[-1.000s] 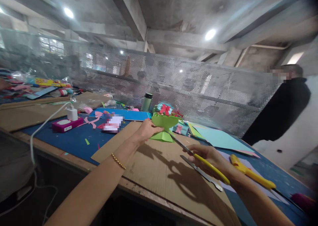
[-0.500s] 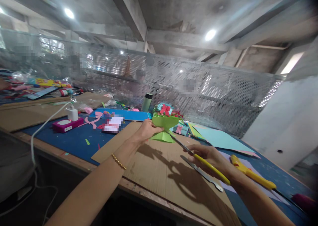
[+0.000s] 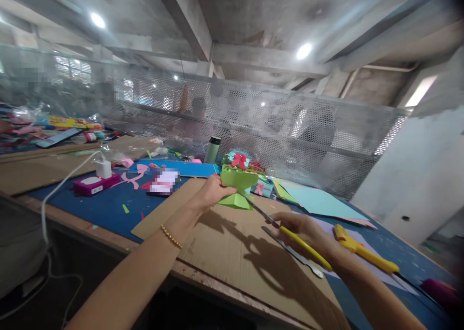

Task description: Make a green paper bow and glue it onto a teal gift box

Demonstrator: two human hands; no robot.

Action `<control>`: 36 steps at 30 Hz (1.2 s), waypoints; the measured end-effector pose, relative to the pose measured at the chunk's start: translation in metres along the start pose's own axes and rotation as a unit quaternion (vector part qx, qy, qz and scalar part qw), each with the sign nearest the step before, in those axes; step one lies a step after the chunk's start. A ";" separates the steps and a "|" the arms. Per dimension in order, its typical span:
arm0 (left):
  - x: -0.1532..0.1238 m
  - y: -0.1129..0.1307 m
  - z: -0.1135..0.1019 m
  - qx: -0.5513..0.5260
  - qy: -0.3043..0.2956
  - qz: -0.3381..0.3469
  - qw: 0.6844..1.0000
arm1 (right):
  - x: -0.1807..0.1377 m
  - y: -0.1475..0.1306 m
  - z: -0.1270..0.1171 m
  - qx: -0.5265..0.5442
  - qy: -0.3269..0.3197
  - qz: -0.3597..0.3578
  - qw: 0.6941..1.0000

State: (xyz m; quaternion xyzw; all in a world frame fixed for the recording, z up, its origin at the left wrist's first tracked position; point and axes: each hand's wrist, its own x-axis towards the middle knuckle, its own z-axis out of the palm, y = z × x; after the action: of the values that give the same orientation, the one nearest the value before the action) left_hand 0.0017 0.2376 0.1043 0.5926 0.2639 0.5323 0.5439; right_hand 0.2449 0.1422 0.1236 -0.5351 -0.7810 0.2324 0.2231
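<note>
Between thumb and fingers, my left hand (image 3: 214, 191) pinches a folded piece of bright green paper (image 3: 237, 179) above the cardboard. My right hand (image 3: 299, 226) grips long scissors with a yellow handle (image 3: 306, 248). Their metal blades point up and left, and the tips meet the green paper at its middle, beside my left thumb. How far the blades are apart I cannot make out. Under my right hand, a thin metal blade-like tool (image 3: 300, 256) lies on the cardboard sheet (image 3: 221, 252).
A yellow glue gun (image 3: 362, 250) lies on lilac paper at the right. Coloured sheets (image 3: 319, 199) are stacked behind it. Paper flower pieces (image 3: 239, 160) and a green flask (image 3: 212, 150) stand at the back. Left are a phone (image 3: 165, 181) and a purple power strip (image 3: 96, 182).
The scissor tips sit slightly deeper in the green paper, whose lower part has shifted a little. The whole view has moved slightly. Both hands keep their holds.
</note>
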 end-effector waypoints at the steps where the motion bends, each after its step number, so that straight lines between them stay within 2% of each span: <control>1: -0.001 0.002 0.001 -0.007 0.000 -0.001 1.000 | 0.000 0.001 0.000 0.004 -0.001 0.000 1.000; 7: -0.003 0.003 0.003 -0.019 -0.001 -0.022 1.000 | -0.005 0.008 -0.003 0.013 0.010 -0.022 1.000; 14: 0.003 -0.002 -0.001 -0.039 0.003 -0.031 0.999 | -0.023 0.009 -0.020 0.038 0.035 -0.009 0.999; 16: 0.002 0.000 0.000 -0.040 0.001 -0.019 0.999 | -0.024 0.006 -0.022 0.073 0.062 -0.002 0.995; 19: -0.001 0.001 0.004 -0.031 -0.005 0.007 0.999 | -0.020 -0.003 -0.020 0.137 0.138 0.014 0.981; 22: -0.003 0.000 0.006 -0.031 -0.004 0.018 0.999 | -0.003 -0.014 -0.011 0.205 0.193 -0.007 0.959; 25: -0.003 -0.002 0.006 -0.087 -0.007 0.004 0.996 | 0.023 -0.016 0.001 0.248 0.223 0.006 0.943; 27: -0.002 -0.001 0.006 -0.146 -0.010 -0.012 0.989 | 0.039 -0.008 0.007 0.187 0.243 0.034 0.951; 29: -0.002 0.001 0.005 -0.181 -0.012 -0.022 0.983 | 0.050 0.006 0.010 0.014 0.241 0.058 0.969; 31: -0.003 0.003 0.006 -0.187 -0.026 -0.025 0.982 | 0.054 0.020 0.012 -0.158 0.209 0.075 0.962; 32: -0.004 0.003 0.006 -0.182 -0.038 -0.023 0.982 | 0.054 0.027 0.012 -0.209 0.191 0.082 0.955; 36: -0.005 -0.002 0.009 -0.132 -0.073 -0.006 0.989 | 0.043 0.048 0.009 -0.255 0.160 0.122 0.946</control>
State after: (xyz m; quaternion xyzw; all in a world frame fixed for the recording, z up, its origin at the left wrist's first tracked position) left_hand 0.0092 0.2299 0.1026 0.5515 0.1547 0.5142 0.6383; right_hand 0.2607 0.1968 0.0918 -0.6955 -0.6970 -0.0378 0.1706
